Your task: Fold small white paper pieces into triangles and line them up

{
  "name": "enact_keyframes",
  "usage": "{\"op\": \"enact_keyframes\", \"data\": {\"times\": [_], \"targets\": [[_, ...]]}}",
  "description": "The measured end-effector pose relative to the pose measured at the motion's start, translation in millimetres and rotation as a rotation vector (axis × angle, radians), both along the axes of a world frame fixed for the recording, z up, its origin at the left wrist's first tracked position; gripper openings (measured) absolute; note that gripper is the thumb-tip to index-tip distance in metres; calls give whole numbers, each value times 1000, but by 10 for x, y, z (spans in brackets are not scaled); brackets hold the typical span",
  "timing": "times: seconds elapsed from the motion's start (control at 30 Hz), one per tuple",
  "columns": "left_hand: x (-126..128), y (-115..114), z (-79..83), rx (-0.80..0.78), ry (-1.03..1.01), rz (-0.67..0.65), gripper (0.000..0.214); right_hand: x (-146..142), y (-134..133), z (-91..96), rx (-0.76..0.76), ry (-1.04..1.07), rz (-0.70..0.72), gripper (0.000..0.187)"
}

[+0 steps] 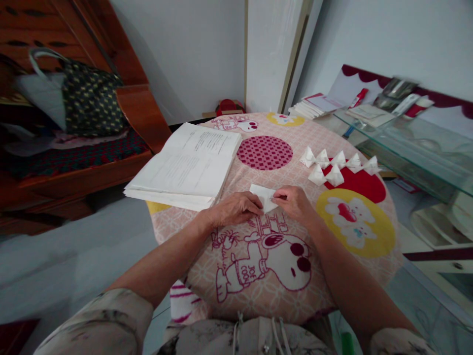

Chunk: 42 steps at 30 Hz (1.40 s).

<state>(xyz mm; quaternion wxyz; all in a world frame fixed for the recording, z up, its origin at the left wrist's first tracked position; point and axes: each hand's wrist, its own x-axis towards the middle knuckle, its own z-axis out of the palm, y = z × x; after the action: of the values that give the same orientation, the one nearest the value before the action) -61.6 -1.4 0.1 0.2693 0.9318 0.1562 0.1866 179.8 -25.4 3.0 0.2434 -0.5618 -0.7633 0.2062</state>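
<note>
A small folded sheet of white paper [264, 193] lies between my two hands on the round table. My left hand [238, 207] has its fingers closed on the paper's left edge. From the other side, my right hand [293, 201] pinches the right part of the sheet between thumb and forefinger. To the right stand several folded white paper shapes [338, 160] with pointed tips, set in two rows. An open stack of printed pages [192, 165] rests to the left of my left hand.
A patterned cloth [251, 296] covers the round table. Past its right edge is a glass shelf [417, 143] holding cups and small items, with a pile of papers [314, 106] beside it. A wooden bench [136, 113] with a dark patterned bag [90, 98] stands at left.
</note>
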Motion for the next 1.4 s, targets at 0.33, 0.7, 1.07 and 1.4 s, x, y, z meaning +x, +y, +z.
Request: {"op": "enact_keyframes", "data": {"times": [0.33,0.7,1.07,1.4], "targets": [[19,-35,23,5,20,33,27,-88,59,-40,-34,-109,-102,12],[48,-99,67,116,101,12,29,-108,66,30,-41,-153,-110,16],[13,-55,-18,98,89,22,32,-121,54,33,2,-192,-91,19],[27,-59,-31,108,64,24,35,-152,38,79,-30,-249,-104,18]]}}
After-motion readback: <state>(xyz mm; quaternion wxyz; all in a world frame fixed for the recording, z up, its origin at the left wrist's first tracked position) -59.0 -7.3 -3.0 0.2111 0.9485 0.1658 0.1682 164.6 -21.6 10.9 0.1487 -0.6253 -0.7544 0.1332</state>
